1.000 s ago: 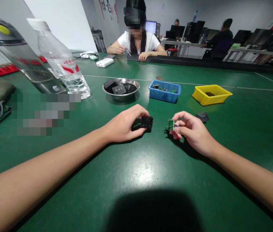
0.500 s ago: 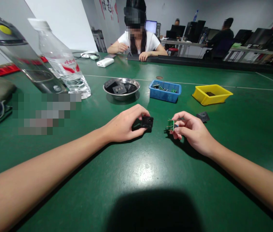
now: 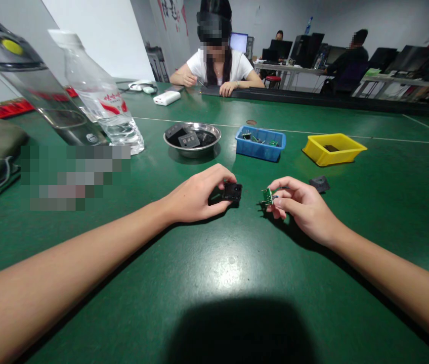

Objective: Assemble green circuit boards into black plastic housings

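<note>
Between the thumb and fingers of my left hand (image 3: 203, 194) is a small black plastic case (image 3: 232, 192), held just above the green table (image 3: 207, 258). My right hand (image 3: 300, 205) pinches a small green circuit board (image 3: 267, 196) with metal pins that point left, toward the case. A gap separates board and case. Beyond my right hand, a flat black piece (image 3: 319, 184) lies on the table.
A metal bowl (image 3: 192, 149) holds black parts, a blue bin (image 3: 260, 150) holds circuit boards, and a yellow bin (image 3: 332, 157) holds dark pieces. Two bottles (image 3: 104, 108) (image 3: 53, 101) stand at the left. Across the table sits a person (image 3: 218, 65).
The circuit board has turned slightly in my right hand, showing more of its green face. My left hand and the black case have hardly moved.
</note>
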A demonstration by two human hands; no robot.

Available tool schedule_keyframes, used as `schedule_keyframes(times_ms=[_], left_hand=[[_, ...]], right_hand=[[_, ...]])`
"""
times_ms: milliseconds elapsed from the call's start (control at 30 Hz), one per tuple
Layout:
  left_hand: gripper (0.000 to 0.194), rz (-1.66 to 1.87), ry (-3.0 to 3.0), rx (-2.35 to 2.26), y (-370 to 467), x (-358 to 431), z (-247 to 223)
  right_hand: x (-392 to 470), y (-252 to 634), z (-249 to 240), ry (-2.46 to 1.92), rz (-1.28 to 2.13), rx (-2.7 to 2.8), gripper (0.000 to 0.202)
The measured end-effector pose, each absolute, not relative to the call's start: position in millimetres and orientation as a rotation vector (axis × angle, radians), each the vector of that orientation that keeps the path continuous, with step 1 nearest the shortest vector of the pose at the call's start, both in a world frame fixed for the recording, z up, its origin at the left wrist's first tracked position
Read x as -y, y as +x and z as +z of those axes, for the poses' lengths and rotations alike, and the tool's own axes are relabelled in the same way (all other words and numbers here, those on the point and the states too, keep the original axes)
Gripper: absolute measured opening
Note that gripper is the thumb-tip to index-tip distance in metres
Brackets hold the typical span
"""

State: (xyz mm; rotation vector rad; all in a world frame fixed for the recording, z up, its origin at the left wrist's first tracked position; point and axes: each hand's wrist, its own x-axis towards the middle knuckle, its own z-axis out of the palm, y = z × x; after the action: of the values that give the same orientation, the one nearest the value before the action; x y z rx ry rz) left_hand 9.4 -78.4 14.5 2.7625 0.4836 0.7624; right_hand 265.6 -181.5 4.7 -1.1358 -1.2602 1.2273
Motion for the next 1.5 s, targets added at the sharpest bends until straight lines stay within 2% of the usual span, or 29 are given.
schedule_keyframes(times_ms=[567,867,1167,1500], left_hand=[[0.029,0.746,2.76,-0.504,10,79,14],[0.028,0.728,2.749,-0.523,9,79,14],[0.027,0.739,2.763,-0.488,9,79,14],[0.028,0.741,2.762,-0.494,9,79,14]], right_hand=[[182,264,8,-1.145,1.181,1.282,0.017],[182,266,7,-1.187,1.145,1.336,0.025],[185,263,9,-1.209,1.098,1.399,0.022],[193,263,7,-1.261,0.612,1.78,0.009]])
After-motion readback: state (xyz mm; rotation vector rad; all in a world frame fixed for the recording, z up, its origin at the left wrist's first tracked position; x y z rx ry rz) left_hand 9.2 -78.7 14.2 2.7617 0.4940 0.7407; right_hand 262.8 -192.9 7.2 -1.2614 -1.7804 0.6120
